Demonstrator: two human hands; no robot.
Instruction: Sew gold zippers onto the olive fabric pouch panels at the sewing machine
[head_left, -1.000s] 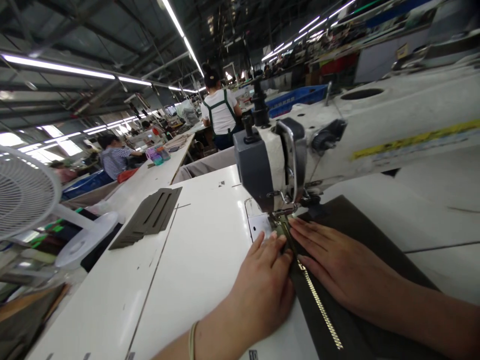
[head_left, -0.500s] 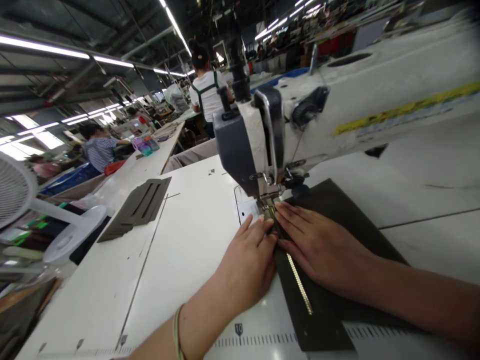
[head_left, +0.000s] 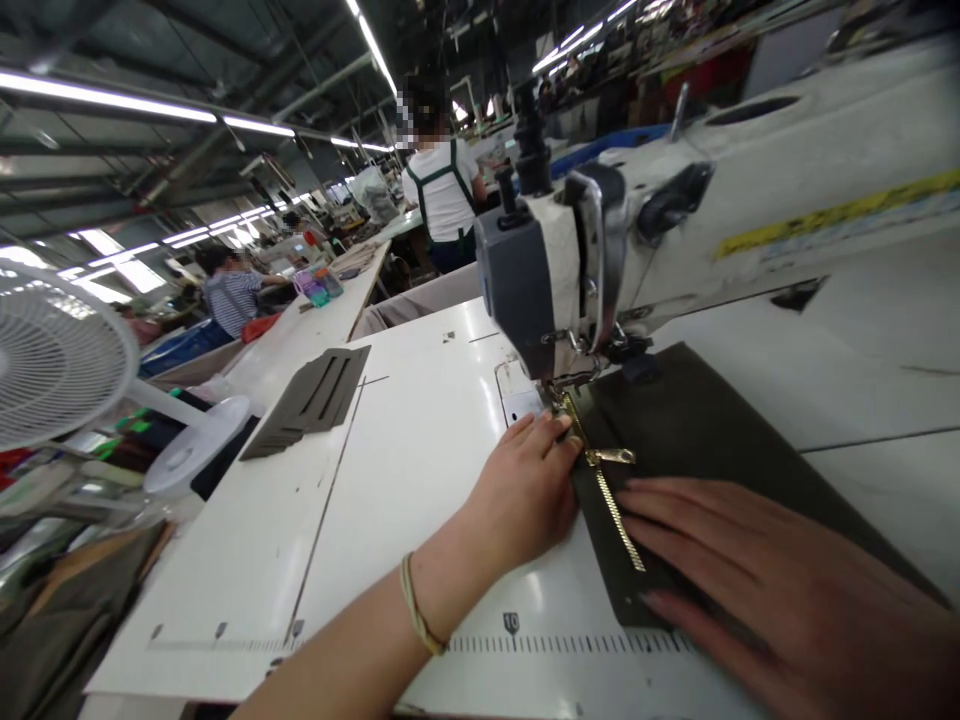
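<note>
A dark olive fabric panel [head_left: 697,430] lies under the head of a white sewing machine [head_left: 559,270]. A gold-toothed zipper [head_left: 616,515] runs along its left part, and the zipper's pull tab [head_left: 616,456] points to the right. My left hand [head_left: 529,475] is closed at the panel's left edge, just in front of the presser foot [head_left: 559,390]; its fingertips are bunched on the fabric beside the zipper and the thumb is hidden. My right hand [head_left: 757,560] rests flat on the panel, right of the zipper's lower end, fingers stretched out.
A stack of olive fabric pieces [head_left: 307,400] lies on the white table [head_left: 397,480] at the left. A white fan [head_left: 60,355] stands beyond the table's left edge. A ruler scale [head_left: 555,645] marks the front edge. One person [head_left: 442,190] works behind the machine, another [head_left: 232,290] farther left.
My right hand has slid back from the presser foot toward me, and the zipper pull now shows. The panel has moved farther under the foot. My left hand stays by the foot.
</note>
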